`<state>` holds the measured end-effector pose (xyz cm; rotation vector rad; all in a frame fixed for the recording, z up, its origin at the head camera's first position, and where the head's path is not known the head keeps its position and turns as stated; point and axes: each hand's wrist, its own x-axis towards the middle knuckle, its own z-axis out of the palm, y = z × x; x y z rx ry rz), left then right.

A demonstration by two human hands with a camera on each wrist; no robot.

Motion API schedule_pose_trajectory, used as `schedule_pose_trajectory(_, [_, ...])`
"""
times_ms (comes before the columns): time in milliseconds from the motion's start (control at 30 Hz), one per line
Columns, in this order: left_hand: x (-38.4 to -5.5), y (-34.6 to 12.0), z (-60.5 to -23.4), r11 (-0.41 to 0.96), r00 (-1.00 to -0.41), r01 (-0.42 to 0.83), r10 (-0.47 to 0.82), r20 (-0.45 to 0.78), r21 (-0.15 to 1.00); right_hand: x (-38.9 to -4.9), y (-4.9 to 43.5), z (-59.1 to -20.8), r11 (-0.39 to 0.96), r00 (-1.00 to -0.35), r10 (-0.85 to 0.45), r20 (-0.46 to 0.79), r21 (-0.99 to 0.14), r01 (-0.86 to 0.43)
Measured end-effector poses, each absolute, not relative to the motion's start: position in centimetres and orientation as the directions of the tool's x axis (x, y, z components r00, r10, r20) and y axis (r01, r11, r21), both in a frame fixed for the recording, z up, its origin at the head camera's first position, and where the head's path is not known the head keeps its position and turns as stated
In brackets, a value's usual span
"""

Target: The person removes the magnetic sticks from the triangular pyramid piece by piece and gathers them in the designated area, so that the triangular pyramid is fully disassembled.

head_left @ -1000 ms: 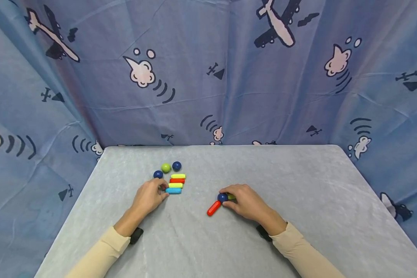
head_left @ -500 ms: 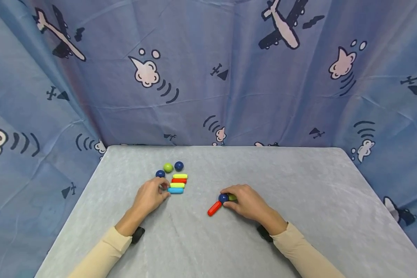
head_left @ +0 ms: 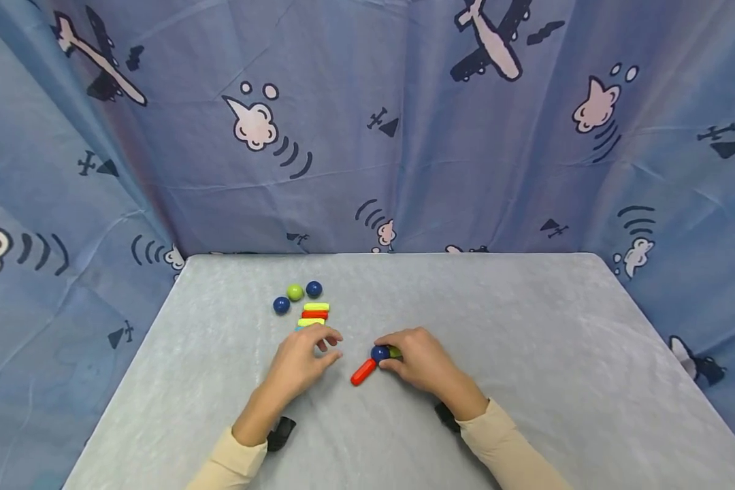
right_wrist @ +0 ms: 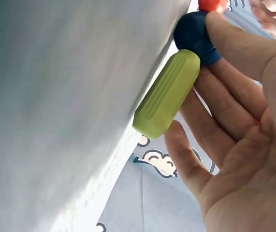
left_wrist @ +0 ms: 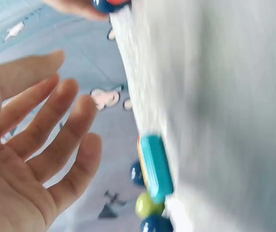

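My right hand (head_left: 421, 359) pinches a dark blue ball (head_left: 380, 353) between thumb and fingers. A red rod (head_left: 363, 372) meets the ball and points toward the near left. On the ball's other side a green rod (right_wrist: 167, 94) extends under the palm, mostly hidden in the head view. My left hand (head_left: 303, 361) is held with fingers apart and bent a little, nothing between them. It is just left of the red rod and partly covers a light blue rod (left_wrist: 156, 166), the nearest in a row of rods.
The row also has a yellow rod (head_left: 316, 307), a red rod (head_left: 315, 315) and another yellow rod (head_left: 311, 322). Behind it lie a green ball (head_left: 295, 292) and two dark blue balls (head_left: 314, 289). A patterned curtain (head_left: 318, 136) hangs past the table's (head_left: 496, 292) far edge.
My left hand has left the end of the rod row and moved right, toward the right hand. The joined ball and rods have shifted slightly left and nearer with my right hand.
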<state>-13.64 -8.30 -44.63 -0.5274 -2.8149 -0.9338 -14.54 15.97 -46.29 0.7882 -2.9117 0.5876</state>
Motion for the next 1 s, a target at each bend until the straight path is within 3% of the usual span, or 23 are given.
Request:
schedule_pose_trajectory(367, [-12.8,-6.5,-46.7,0.708,-0.878,0.427,0.472,0.073,0.562,-13.4,15.1,-46.5,0.817,-0.900,-0.409,0.153,-0.379,-0.435])
schedule_pose_trajectory(1000, [-13.4,-6.3,-46.9,0.712,-0.866,0.448,0.497,0.063,0.541,-13.9,15.0,-46.1,0.811,-0.900,-0.402,0.168,-0.391,-0.435])
